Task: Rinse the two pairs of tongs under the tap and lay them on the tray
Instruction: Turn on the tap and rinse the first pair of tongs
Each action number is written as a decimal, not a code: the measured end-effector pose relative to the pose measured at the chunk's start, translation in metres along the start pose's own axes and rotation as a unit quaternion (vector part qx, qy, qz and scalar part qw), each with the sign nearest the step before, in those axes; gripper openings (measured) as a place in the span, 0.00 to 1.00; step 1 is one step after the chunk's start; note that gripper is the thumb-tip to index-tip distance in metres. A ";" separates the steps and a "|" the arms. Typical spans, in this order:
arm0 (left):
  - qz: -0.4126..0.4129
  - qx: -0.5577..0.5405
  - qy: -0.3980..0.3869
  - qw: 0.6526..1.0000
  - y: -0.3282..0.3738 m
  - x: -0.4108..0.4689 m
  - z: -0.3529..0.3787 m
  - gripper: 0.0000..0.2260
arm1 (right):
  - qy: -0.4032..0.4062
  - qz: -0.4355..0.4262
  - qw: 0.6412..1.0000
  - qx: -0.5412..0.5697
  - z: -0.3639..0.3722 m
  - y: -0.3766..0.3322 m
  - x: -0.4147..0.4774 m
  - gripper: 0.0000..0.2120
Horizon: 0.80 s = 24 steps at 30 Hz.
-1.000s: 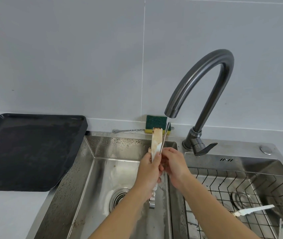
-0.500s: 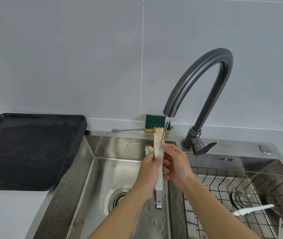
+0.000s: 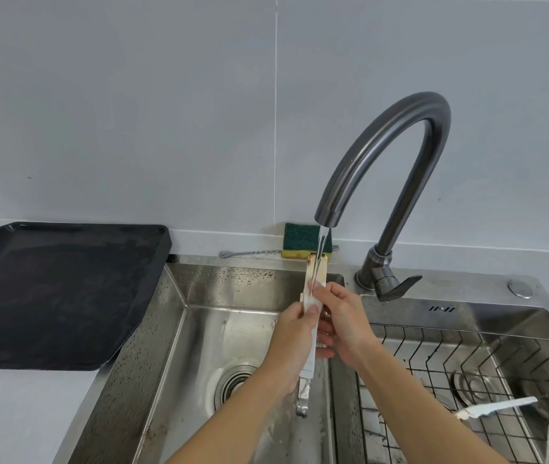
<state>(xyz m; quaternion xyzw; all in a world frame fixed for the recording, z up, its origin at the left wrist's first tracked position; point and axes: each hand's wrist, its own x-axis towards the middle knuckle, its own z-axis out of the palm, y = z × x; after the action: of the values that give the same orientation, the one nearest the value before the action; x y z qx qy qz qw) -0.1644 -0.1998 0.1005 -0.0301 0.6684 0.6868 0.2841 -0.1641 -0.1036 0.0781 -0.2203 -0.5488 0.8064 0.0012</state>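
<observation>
A pair of white tongs (image 3: 315,276) with brown-stained tips stands upright under the running tap (image 3: 383,162); the water stream hits its top end. My left hand (image 3: 295,339) grips the tongs around the middle. My right hand (image 3: 341,323) holds the tongs from the right, thumb pressed on the upper part. The metal hinge end (image 3: 302,398) hangs below my hands over the left sink basin (image 3: 206,329). A second pair of white tongs (image 3: 497,407) lies in the wire basket (image 3: 467,356) in the right basin. The black tray (image 3: 59,293) sits on the counter at left.
A green and yellow sponge (image 3: 301,241) leans against the wall behind the sink, with a thin metal tool (image 3: 249,253) beside it. The tap lever (image 3: 397,286) points right. The drain (image 3: 233,383) lies in the left basin's floor. White counter runs along the front left.
The tongs have shifted slightly lower and steadier under the stream, and my right thumb has slid up along the tongs. The water keeps running.
</observation>
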 end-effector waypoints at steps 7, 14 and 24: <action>0.023 0.061 0.037 0.997 0.001 0.001 -0.004 0.13 | -0.050 -0.048 0.994 -0.084 0.001 0.000 0.001 0.10; -0.011 0.011 0.003 1.000 0.003 -0.006 -0.004 0.11 | -0.026 -0.031 0.997 -0.072 0.003 -0.006 -0.002 0.19; 0.015 -0.007 0.053 0.998 0.003 -0.003 -0.008 0.11 | -0.069 -0.036 0.996 -0.035 0.004 -0.007 -0.001 0.10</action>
<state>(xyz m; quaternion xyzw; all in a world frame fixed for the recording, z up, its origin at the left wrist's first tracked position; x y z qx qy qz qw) -0.1654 -0.2079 0.1033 -0.0587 0.6779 0.6933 0.2373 -0.1668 -0.1046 0.0861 -0.1443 -0.5828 0.7996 -0.0150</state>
